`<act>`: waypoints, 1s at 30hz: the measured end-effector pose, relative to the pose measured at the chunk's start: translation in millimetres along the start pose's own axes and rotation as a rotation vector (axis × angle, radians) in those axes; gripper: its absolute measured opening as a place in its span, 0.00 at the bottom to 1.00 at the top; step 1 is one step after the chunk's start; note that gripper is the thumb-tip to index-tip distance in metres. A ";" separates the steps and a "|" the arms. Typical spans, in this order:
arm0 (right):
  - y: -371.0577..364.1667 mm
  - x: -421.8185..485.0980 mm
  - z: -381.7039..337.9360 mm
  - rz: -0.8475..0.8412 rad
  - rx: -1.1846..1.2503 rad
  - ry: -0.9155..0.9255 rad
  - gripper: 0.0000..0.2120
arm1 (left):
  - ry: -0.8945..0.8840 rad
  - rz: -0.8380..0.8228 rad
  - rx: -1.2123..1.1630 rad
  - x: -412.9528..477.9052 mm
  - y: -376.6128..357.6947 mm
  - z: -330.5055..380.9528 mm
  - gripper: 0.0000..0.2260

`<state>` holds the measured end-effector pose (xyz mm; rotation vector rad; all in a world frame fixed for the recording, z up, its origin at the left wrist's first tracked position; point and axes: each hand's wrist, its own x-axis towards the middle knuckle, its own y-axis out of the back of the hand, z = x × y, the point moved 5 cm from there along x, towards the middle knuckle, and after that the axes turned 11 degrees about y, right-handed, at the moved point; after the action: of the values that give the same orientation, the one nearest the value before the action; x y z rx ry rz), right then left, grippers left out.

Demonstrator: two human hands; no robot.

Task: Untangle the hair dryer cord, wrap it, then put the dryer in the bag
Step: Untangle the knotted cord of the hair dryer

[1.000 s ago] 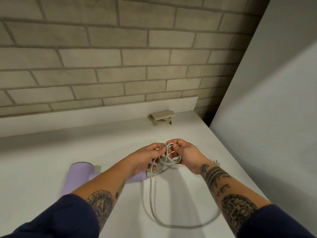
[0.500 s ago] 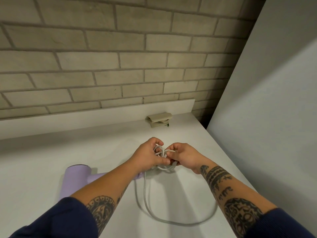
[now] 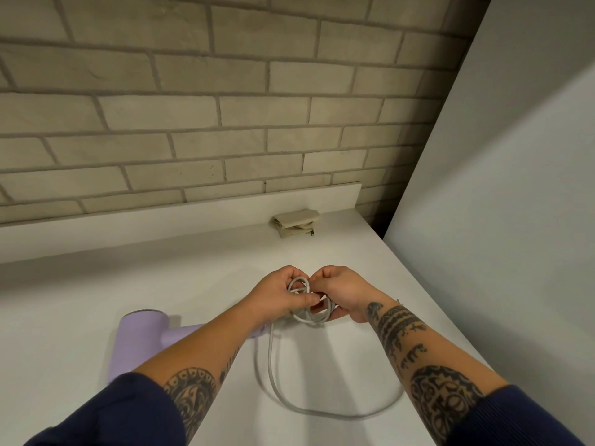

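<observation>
A lilac hair dryer [image 3: 138, 339] lies on its side on the white counter [image 3: 96, 300], partly behind my left forearm. Its grey cord [image 3: 280, 391] runs from the handle in a long loop toward the counter's front edge and back up into a tangle of small coils [image 3: 309, 304] held just above the counter. My left hand [image 3: 277, 297] and my right hand [image 3: 344, 291] both grip that tangle, fingers pinched on the coils, knuckles almost touching. The plug is hidden. A folded beige bag [image 3: 294, 224] lies at the back against the counter's raised lip.
A brick wall stands behind the counter. A plain grey panel [image 3: 499, 220] rises along the counter's right side, with a dark gap at the back corner. The counter's right edge runs diagonally just beyond my right forearm.
My hands have drawn closer together around the coils and shifted their pinch on the tangle. The long loop on the counter has moved a little. The dryer has stayed put.
</observation>
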<state>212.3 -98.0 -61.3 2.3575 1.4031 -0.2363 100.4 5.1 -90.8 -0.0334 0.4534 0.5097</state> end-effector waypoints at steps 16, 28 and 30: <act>14.8 -0.4 10.5 -0.122 -0.101 -0.308 0.08 | 0.044 -0.027 0.257 15.1 -9.8 7.4 0.31; 9.1 7.3 22.8 -0.134 -0.001 -0.185 0.09 | 0.052 -0.046 0.043 3.6 -9.4 -1.1 0.25; 9.3 7.7 19.7 -0.103 -0.040 -0.178 0.09 | 0.092 -0.105 -0.003 1.8 -8.7 -2.8 0.27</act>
<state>225.1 -103.7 -79.6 2.1759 1.4300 -0.4309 104.8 -2.1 -94.7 -0.0835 0.5381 0.4062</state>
